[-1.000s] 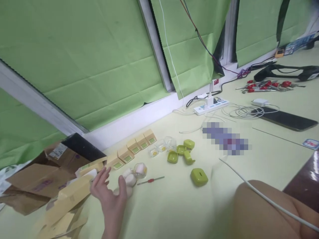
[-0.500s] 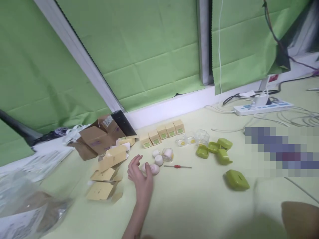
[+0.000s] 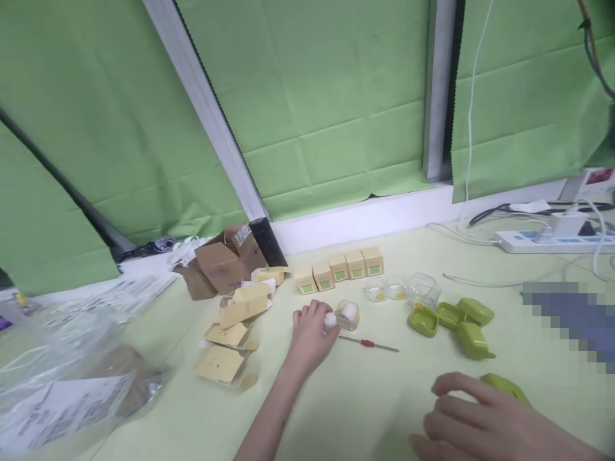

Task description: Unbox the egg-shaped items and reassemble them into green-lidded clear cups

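My left hand [image 3: 313, 333] is curled down over the table, its fingers bent round a small white rounded piece [image 3: 330, 321]. The palm and fingers hide whatever else lies beneath. Just right of it sits a clear cup [image 3: 348, 315] with a pale pinkish-white piece inside. A thin screwdriver [image 3: 368, 344] with a red middle lies in front of the cup. At lower right, my right hand [image 3: 475, 416] hovers with loosely bent, separated fingers and nothing visible in them. It partly covers a green case [image 3: 504, 386].
Several small yellow boxes [image 3: 339, 267] stand in a row at the back, near clear cups [image 3: 396, 287]. Green case parts [image 3: 450, 315] lie to the right. Opened cartons [image 3: 221, 365], a brown box [image 3: 223, 262] and a plastic bag [image 3: 72, 397] occupy the left. A power strip [image 3: 523, 241] is at back right.
My left hand has closed down over the pink and white pieces, hiding the pink one. My right hand has come into view beside the green case. The view has shifted left.
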`<state>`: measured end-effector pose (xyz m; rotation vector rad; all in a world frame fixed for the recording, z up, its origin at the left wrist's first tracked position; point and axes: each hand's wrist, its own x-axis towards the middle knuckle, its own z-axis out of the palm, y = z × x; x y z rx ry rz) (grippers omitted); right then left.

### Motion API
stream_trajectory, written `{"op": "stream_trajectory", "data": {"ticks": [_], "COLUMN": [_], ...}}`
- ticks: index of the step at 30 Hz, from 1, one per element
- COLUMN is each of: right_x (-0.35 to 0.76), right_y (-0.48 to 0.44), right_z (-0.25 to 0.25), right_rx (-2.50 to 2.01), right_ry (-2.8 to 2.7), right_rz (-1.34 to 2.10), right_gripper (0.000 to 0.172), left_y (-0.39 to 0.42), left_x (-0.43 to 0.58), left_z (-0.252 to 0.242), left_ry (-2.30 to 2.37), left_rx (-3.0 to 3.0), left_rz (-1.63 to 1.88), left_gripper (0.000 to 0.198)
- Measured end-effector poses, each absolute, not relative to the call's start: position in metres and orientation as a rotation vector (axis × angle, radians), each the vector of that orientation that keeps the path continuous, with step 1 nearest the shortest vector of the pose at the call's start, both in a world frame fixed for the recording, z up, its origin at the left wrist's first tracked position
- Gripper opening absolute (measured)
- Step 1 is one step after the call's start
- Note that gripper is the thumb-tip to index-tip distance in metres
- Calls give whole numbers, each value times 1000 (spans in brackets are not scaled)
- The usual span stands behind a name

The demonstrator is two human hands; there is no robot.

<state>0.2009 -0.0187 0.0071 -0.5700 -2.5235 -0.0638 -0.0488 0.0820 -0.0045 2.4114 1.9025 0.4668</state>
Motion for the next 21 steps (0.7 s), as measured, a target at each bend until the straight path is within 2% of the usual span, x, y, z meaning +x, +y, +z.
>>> {"op": "stream_trajectory", "data": {"ticks": [4, 7, 15, 21], "right_x": [235, 260, 277, 273], "right_y": [2, 18, 21, 15], "right_z": [25, 14, 0, 7], "right_rx": [-745, -899, -973, -993], "right_ry": [-2467, -2382, -2157, -2157], "right_rz": [-124, -90, -16, 51], "right_gripper": [16, 21, 22, 20], "left_y": [85, 85, 97, 96], "left_x": [-59, -62, -37, -33], "left_z": [0, 4, 4, 21], "left_ry": [1991, 2061, 2087, 2197], "left_rx": [2422, 2456, 2574, 2497], "left_rz": [412, 356, 250, 397], "left_gripper": [22, 22, 16, 24]}}
